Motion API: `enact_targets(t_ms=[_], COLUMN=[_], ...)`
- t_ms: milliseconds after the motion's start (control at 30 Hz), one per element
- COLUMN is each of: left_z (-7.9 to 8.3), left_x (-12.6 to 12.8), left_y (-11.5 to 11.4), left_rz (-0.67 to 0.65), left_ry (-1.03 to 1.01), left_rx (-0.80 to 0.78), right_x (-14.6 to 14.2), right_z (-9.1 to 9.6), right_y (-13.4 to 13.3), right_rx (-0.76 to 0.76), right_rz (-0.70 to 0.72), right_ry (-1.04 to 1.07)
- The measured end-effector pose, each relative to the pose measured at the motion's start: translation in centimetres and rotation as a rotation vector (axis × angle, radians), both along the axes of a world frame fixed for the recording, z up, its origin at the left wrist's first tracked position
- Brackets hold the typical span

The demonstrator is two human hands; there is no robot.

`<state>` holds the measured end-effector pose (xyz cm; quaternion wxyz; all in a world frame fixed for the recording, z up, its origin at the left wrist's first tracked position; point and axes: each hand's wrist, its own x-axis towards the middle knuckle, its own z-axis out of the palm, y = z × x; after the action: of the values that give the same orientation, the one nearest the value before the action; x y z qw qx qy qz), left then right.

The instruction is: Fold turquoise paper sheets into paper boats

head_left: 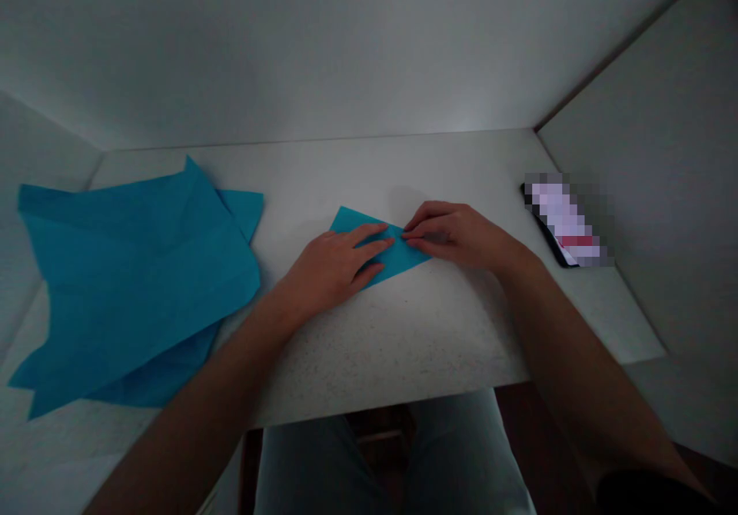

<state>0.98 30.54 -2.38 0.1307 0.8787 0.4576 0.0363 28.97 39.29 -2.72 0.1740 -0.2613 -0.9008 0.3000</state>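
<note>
A small folded piece of blue paper [380,273] lies on the white table in front of me. Across its left part rests my left hand [340,261], palm down with the fingers spread over the paper. My right hand [441,234] is at the paper's right end, thumb and fingertips pinched together on its edge. The fingers cover part of the folds there, so their exact shape is hard to make out.
Large creased sheets of blue paper [144,269] are piled at the left, close to my left forearm. A phone [562,227], partly blurred out, lies at the right by the side wall [651,192]. The table's front edge [369,413] runs above my legs.
</note>
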Motion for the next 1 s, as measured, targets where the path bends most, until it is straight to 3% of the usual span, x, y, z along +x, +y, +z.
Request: enact_targets(t_ms=[133,267,500,667,1000], left_z=[0.0,0.2,2.8,3.2,3.3], left_x=[0.0,-0.3,-4.1,-5.9,-4.5], left_y=[-0.1,0.0,0.5,0.6,0.3], left_rz=[0.055,0.072,0.517,0.563,0.708], left_ry=[-0.017,-0.068,0.045,0.149,0.175], left_rx=[-0.024,-0.048,0.024,-0.051,-0.078], right_x=[-0.8,-1.2,-0.3,0.3,1.2], right_z=[-0.3,-0.9,-0.5,0.2,-0.2], right_y=[-0.2,-0.1,0.3,0.3,0.7], right_rx=[-0.015,-0.025,-0.015,0.073,0.046], right_rz=[-0.137,-0.152,-0.057,-0.030,-0.038], right_ry=[-0.001,-0.015,-0.028,-0.092,-0.087])
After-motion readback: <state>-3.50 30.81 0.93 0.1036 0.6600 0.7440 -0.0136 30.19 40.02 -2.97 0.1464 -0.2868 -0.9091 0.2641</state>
